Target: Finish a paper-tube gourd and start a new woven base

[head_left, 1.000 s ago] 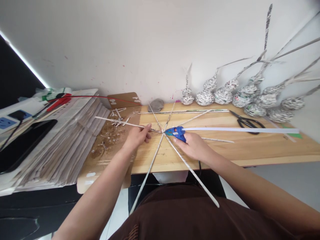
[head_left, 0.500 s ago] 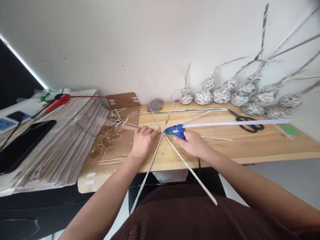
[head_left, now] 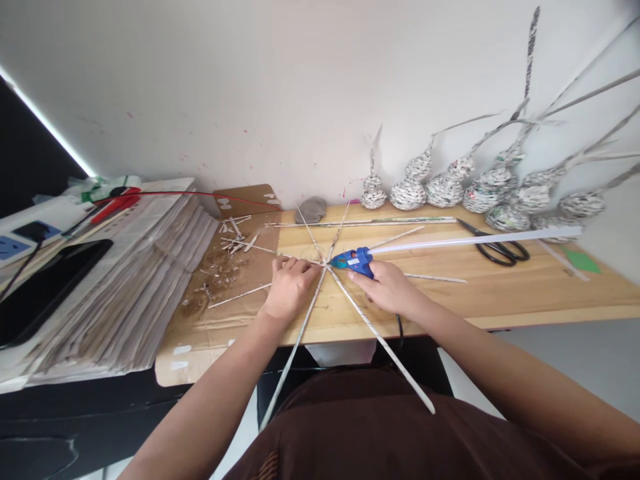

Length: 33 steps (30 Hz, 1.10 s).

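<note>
Several thin rolled paper sticks [head_left: 377, 335] cross in a star shape on the wooden board [head_left: 450, 300], two of them reaching past its front edge. My left hand [head_left: 291, 285] is closed on the sticks just left of their crossing, its fingertips pressed together. In my right hand [head_left: 384, 285] is a blue glue gun [head_left: 359, 263], its nozzle at the crossing point. A long white glue stick [head_left: 475, 239] runs out of the gun's back to the right.
Black scissors [head_left: 500, 248], a grey stone-like lump [head_left: 311, 210] and several woven paper gourds [head_left: 445, 190] stand or lie along the back. Stacked papers [head_left: 145, 280] with a phone [head_left: 55, 290] are at left, beside paper scraps [head_left: 240, 240] on cardboard.
The glue stick's far end has tipped lower. Another paper stick now shows left of my left hand, over the cardboard. Both hands stay almost in place.
</note>
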Tool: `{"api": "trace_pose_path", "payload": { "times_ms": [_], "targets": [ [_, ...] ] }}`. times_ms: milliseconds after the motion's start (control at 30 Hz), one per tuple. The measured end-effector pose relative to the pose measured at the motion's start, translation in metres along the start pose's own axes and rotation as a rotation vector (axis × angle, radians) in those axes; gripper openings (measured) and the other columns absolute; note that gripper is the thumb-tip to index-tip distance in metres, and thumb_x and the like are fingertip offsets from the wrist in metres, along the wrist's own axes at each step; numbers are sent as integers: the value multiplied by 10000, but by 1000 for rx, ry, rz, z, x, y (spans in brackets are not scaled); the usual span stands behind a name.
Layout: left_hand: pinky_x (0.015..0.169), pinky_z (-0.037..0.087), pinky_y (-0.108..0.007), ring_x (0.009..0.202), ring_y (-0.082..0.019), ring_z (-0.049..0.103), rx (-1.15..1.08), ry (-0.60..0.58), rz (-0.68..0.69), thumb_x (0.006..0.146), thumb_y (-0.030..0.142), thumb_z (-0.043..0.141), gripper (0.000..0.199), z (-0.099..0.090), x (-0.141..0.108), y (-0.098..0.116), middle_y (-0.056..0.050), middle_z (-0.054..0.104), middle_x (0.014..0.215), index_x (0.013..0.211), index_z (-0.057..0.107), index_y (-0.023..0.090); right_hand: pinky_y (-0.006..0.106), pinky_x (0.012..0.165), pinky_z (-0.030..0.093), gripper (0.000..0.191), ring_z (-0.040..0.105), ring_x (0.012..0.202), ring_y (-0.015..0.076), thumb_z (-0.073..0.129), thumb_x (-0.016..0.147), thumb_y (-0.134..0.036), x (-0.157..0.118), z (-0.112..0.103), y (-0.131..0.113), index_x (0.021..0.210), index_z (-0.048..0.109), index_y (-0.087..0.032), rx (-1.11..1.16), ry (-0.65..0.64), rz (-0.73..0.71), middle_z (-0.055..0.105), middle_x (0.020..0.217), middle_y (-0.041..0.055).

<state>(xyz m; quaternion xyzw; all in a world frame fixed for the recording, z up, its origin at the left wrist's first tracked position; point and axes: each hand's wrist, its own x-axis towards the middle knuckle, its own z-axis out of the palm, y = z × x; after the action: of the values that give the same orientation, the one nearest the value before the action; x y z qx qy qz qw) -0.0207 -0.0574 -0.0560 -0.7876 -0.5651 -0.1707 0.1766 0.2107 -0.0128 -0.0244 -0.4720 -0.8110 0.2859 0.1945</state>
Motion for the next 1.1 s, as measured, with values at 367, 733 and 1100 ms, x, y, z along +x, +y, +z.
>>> {"api": "trace_pose_path", "payload": {
  "times_ms": [367, 733, 1100],
  "targets": [
    [898, 313, -441, 877, -235, 622, -22, 25, 6, 936, 210, 510, 230, 4, -2, 0, -72, 718, 943, 1063, 697, 252, 291, 602, 367, 387, 630, 697, 227, 448, 940, -487, -4, 3, -9, 742, 607, -194, -213, 16, -84, 695, 747, 104],
    [892, 323, -417, 875, -222, 617, -14, 23, -2, 913, 183, 547, 214, 4, -1, 1, -55, 706, 930, 1051, 696, 249, 239, 526, 370, 436, 561, 479, 140, 497, 904, -538, 1, -2, -1, 634, 494, -196, 129, -69, 82, 583, 508, -4],
    [889, 327, -414, 887, -225, 619, -15, 42, 8, 926, 191, 539, 208, 5, -1, 0, -42, 709, 931, 1053, 693, 250, 262, 586, 340, 382, 594, 640, 187, 450, 942, -463, -3, 0, -9, 771, 633, -174, -230, -35, -78, 679, 713, 83]
  ]
}}
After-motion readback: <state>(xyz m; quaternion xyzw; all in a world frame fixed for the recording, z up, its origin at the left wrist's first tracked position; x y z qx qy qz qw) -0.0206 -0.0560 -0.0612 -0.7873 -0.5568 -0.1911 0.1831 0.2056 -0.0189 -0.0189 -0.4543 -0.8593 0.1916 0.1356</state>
